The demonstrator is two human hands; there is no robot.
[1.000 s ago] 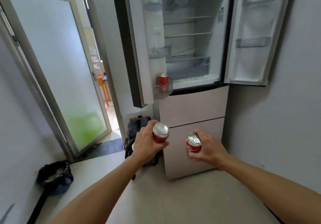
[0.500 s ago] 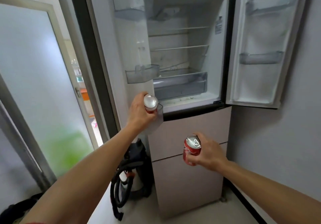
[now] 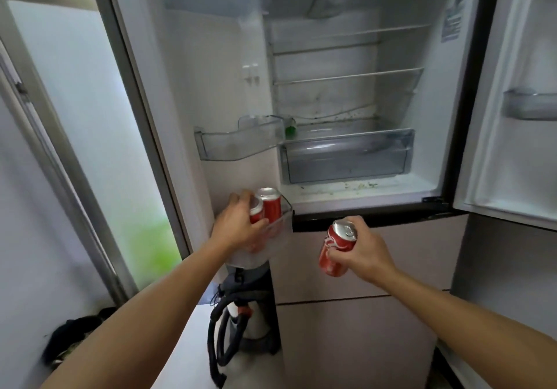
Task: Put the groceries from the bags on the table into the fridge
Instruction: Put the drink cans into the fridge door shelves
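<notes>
Left hand now lowered into bottom door bin, fingers clamped on can beside shelved can. Right hand grips third can, next in.

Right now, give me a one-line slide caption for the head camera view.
Left hand sets a red can beside another can in the lowest door bin; right hand holds a third can.

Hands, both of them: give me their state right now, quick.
Left hand: closed on a red can in the lowest door bin.
Right hand: closed on another red can, outside the fridge.
</notes>
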